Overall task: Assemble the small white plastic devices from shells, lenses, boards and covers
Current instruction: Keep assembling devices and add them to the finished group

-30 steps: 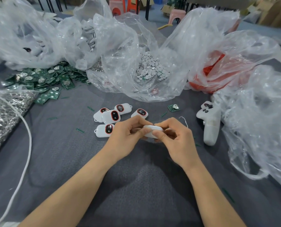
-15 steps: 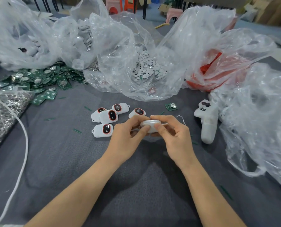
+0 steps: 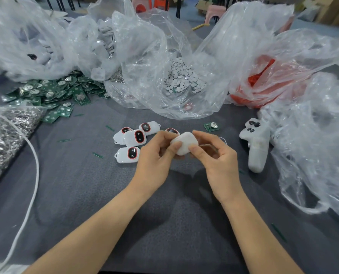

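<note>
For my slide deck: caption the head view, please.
The left hand and right hand pinch a white device near assembled devices.

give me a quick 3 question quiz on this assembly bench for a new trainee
1. True or false: the left hand and the right hand both grip the white device.
2. Where is the heap of green boards? A) at the far left of the grey mat B) at the near right edge C) under the forearms
3. What colour rims the dark windows of the finished devices lying left of the hands?

Key: 1 true; 2 A; 3 red.
</note>
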A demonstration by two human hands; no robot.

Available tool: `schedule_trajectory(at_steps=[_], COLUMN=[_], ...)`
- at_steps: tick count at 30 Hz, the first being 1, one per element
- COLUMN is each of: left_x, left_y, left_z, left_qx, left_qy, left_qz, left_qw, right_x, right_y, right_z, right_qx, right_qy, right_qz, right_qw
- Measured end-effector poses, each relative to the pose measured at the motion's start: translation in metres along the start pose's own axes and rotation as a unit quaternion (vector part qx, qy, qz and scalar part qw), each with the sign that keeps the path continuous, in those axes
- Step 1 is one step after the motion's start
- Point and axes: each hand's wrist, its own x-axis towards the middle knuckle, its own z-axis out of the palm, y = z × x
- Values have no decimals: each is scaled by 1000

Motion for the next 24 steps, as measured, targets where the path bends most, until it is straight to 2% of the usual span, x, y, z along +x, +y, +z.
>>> schedule_trajectory(at_steps=[2, 3, 5, 7, 9, 14, 19, 24], left_x=[0, 0, -3, -3, -2, -2, -4, -4], left_y=[1, 1, 0, 1, 2, 4, 5, 7], left_z=[-1, -1, 0, 1, 1, -3, -1, 1], left_qx=[-72, -65, 17, 81, 94, 108, 117, 68], left_qy=[-24, -44, -65, -44, -19, -31, -16, -14], left_qz=[-32, -30, 11, 55, 80, 107, 113, 74], left_qw=[997, 996, 998, 994, 992, 988, 987, 995], right_x=[0, 0, -3, -5, -6, -7, -8, -8], right_y=[1, 1, 1, 0, -1, 0, -2, -3], right_z=[0, 0, 2, 4, 4, 1, 2, 4], right_qx=[-17, -32, -62, -83, -109, -197, -176, -86], right_qy=[11, 13, 16, 11, 9, 18, 4, -1], right_qz=[-9, -23, -65, -102, -134, -201, -200, -128], right_qw=[1000, 999, 996, 991, 985, 959, 964, 988])
